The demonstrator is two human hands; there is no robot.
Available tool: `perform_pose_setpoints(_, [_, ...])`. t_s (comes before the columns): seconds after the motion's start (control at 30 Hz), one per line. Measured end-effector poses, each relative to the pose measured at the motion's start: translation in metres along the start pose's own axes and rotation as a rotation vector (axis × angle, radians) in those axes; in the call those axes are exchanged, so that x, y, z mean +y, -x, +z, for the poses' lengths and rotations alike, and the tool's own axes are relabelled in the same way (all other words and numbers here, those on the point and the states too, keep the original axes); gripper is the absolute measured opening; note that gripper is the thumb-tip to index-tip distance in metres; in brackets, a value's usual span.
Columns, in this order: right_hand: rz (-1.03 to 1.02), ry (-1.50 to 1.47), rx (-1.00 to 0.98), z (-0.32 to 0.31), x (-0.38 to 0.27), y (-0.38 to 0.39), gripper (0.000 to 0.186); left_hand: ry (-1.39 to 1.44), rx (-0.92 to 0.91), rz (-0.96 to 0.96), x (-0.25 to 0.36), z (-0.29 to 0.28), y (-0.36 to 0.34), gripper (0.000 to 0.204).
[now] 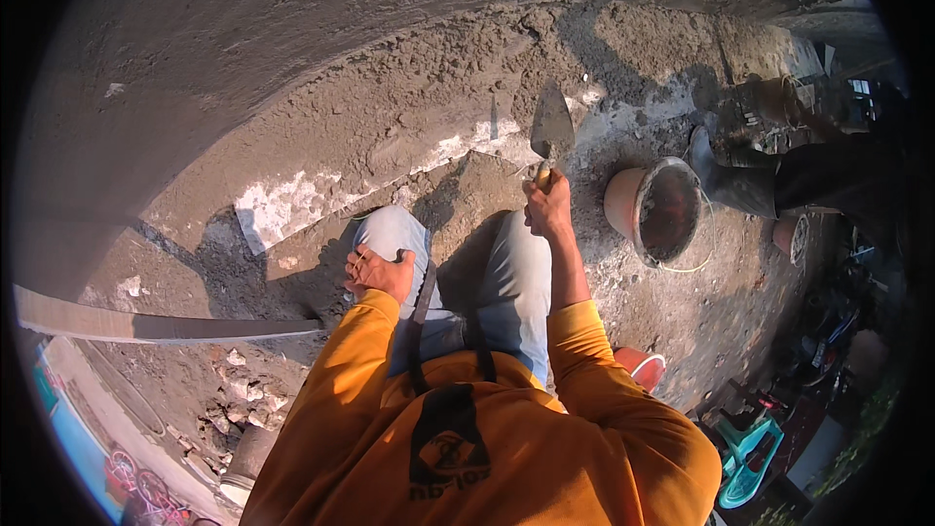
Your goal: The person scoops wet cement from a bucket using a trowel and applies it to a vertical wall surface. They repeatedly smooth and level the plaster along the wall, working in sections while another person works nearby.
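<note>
My right hand (548,205) is closed round the wooden handle of a pointed trowel (552,124). Its grey metal blade points away from me, over loose, crumbly mortar (419,97) at the foot of a grey wall (234,49). Against my left knee rests my left hand (380,271), its fingers partly curled; I cannot make out anything in it. To the right of the trowel stands a bucket (623,200) with a mortar-smeared inside and a thin wire handle.
A person's dark boot (703,158) is planted beyond the bucket. An orange-red container (643,367) lies by my right elbow. At the left a long pale board (166,328) reaches toward me. Rubble (243,399), another bucket (248,458) and a turquoise plastic chair (748,463) stand farther off.
</note>
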State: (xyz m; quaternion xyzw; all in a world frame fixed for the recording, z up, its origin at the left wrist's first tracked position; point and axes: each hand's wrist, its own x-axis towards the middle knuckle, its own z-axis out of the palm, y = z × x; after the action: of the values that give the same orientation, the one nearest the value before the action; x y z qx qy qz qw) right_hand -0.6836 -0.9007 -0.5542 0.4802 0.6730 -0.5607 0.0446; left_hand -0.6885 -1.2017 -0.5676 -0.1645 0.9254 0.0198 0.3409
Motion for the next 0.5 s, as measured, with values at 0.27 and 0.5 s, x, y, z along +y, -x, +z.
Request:
perform_pose_setpoints(0.27, [-0.192, 0.588, 0.103, 0.098, -0.056, -0.177, 0.018, 0.057, -0.087, 0.005, -0.011, 0.022, -0.018, 0.110])
perform_pose_setpoints(0.5, [-0.431, 1.008, -0.086, 0.128, -0.037, -0.135, 0.029, 0.106, -0.124, 0.027, -0.010, -0.005, -0.015, 0.098])
